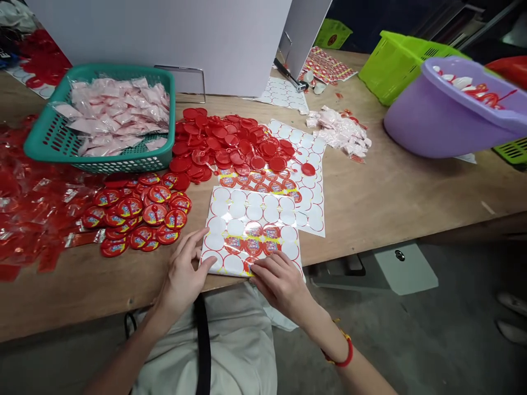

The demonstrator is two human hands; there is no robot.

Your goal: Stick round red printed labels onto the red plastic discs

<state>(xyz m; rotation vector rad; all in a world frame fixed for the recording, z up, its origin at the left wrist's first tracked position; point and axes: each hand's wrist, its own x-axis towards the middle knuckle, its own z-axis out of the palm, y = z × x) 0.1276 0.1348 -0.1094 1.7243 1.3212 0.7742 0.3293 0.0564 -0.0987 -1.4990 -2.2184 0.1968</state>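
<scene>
In front of me lies a sheet of round stickers [230, 211], with several red printed stickers [254, 247] left among blank white circles. My left hand [183, 269] holds the sheet's left edge, thumb on top. At its near edge, the fingers of my right hand [282, 280] are pinched together over a red sticker, which they partly hide. Beyond the sheet is a heap of plain red plastic discs with short handles [234, 140], partly on other sticker sheets [315, 219]. Left of the sheet, red discs with printed stickers [154, 214] are piled.
A green basket [171, 109] of pale pink packets stands at the back left. Clear red wrappers [37, 214] cover the table's left side. Small pale packets [340, 131], a purple tub [432, 118] and a lime basket [385, 66] are at right. A white panel [164, 38] stands behind.
</scene>
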